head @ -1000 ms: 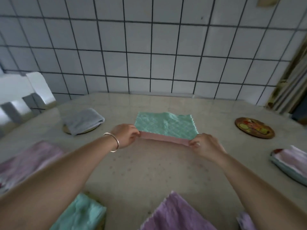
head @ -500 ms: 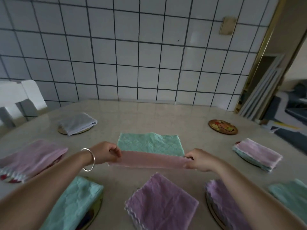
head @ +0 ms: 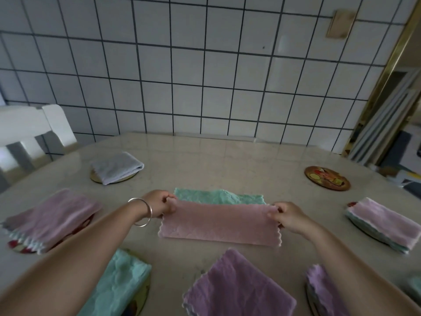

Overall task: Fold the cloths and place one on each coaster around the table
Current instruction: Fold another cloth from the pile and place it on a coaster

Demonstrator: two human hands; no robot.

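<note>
A cloth [head: 218,222] with a pink face and a teal face lies at the table's middle, its pink flap folded toward me over the teal part. My left hand [head: 159,205] pinches the flap's left corner and my right hand [head: 289,215] pinches its right corner. A bare round coaster [head: 327,181] with a printed picture sits at the far right. Folded cloths lie on coasters around the table: grey [head: 117,167] far left, pink [head: 52,218] left, teal [head: 118,283] near left, pink and teal [head: 382,224] right, purple [head: 325,290] near right.
A loose folded purple cloth [head: 239,286] lies on the beige table [head: 216,160] just in front of me. A white chair [head: 29,135] stands at the far left. The tiled wall runs behind the table, with a doorway at the right.
Both hands have pulled the pink edge up and toward me, so much more pink now covers the teal. The camera view has tipped down and back, bringing the near cloths into sight.
</note>
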